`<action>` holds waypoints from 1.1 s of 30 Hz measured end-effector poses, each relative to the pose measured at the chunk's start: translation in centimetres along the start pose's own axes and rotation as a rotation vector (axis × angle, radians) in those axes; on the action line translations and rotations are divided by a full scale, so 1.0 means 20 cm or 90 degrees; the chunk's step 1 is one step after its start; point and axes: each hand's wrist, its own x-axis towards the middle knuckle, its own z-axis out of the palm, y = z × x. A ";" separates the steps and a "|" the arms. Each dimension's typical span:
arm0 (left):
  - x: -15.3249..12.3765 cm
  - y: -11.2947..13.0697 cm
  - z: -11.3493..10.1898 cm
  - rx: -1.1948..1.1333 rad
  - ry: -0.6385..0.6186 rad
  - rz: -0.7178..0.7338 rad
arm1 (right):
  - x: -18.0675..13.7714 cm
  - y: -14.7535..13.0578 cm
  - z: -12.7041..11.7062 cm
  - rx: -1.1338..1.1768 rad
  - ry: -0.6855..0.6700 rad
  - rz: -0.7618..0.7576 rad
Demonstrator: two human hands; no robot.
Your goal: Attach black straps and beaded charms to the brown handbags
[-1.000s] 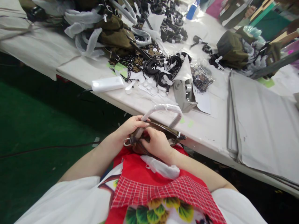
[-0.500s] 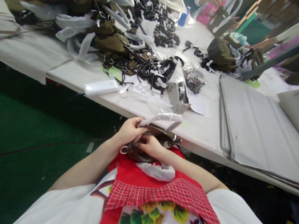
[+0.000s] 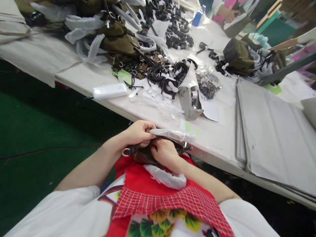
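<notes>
An olive-brown handbag (image 3: 144, 156) rests on my lap against the table edge, its zipped mouth open towards me. Its two handles are wrapped in white padding: the far handle (image 3: 176, 134) lies along the rim, and the near handle (image 3: 165, 177) hangs over my red apron (image 3: 138, 184). My left hand (image 3: 142, 131) is closed on the bag's upper rim beside the base of the far handle. Curled fingers of my right hand (image 3: 165, 153) dip into the mouth; their tips and anything they hold are hidden. A metal ring (image 3: 125, 152) sticks out at the bag's left end.
On the white table (image 3: 217, 141) are a tape dispenser (image 3: 190, 102), coiled black straps (image 3: 170, 75) and a white box-like device (image 3: 110, 91). Olive bags (image 3: 118, 41) are piled at back left. Grey sheets (image 3: 276, 131) lie at right. Another person's hand (image 3: 229, 14) shows at the back.
My right hand has shifted slightly and turned more knuckles-up inside the bag's mouth. The far handle, upright before, has dropped flat along the rim. My left hand keeps its hold.
</notes>
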 end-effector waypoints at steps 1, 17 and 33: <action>0.00 0.01 -0.02 0.022 0.006 0.014 | 0.00 0.00 -0.02 -0.050 -0.001 0.006; -0.05 0.00 -0.09 0.590 -0.010 0.043 | 0.05 0.07 0.01 -0.050 -0.029 -0.002; 0.01 -0.01 -0.13 0.319 0.103 0.063 | -0.02 0.05 -0.07 -0.085 0.048 -0.076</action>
